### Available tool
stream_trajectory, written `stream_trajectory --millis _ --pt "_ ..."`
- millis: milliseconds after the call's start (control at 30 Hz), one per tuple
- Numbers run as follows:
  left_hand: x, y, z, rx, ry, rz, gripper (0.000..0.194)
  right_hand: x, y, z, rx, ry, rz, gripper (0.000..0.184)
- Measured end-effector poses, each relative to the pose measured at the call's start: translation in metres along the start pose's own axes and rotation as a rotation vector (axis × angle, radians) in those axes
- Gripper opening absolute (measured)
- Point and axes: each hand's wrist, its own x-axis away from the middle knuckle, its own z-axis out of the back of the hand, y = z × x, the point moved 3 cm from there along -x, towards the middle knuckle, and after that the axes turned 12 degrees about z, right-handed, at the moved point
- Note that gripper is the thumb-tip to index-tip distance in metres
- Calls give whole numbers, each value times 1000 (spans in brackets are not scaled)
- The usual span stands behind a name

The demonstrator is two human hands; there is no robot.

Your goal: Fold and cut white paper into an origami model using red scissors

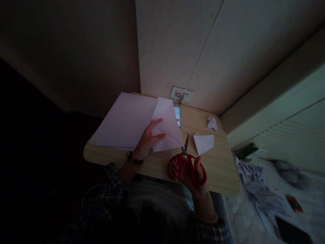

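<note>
My left hand (147,139) holds a folded white sheet of paper (169,125), two fingers spread over its face and the others hard to make out. Red-handled scissors (185,152) are in my right hand (186,173), thumb in one loop and fingers in the other. Their blades stand apart, close to the sheet's lower right corner. Under and left of the folded sheet lies a larger stack of white paper (124,118). A small cut piece of paper (203,143) rests right of the scissors.
A folded paper figure (212,123) sits at the back right of the wooden table (215,173). Behind the sheet, a lit phone (177,116) shows partly. A wall socket (182,94) holds a plug. Crumpled papers (251,173) and a dark flat object (291,230) lie on the bed.
</note>
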Motion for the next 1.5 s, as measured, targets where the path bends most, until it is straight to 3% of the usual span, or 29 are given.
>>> stream_trajectory --millis 333,867,1267,1500 --pt "1 0 1 -7 -5 -21 59 0 4 4 -28 -36 6 65" --pt "6 4 7 -59 -24 -74 61 8 6 -9 -29 -62 -20 59" --pt "7 -1 10 62 -35 -15 66 8 10 -18 -36 -124 35 64" --pt "7 -2 10 59 -34 -8 67 5 14 -12 -63 -74 81 64"
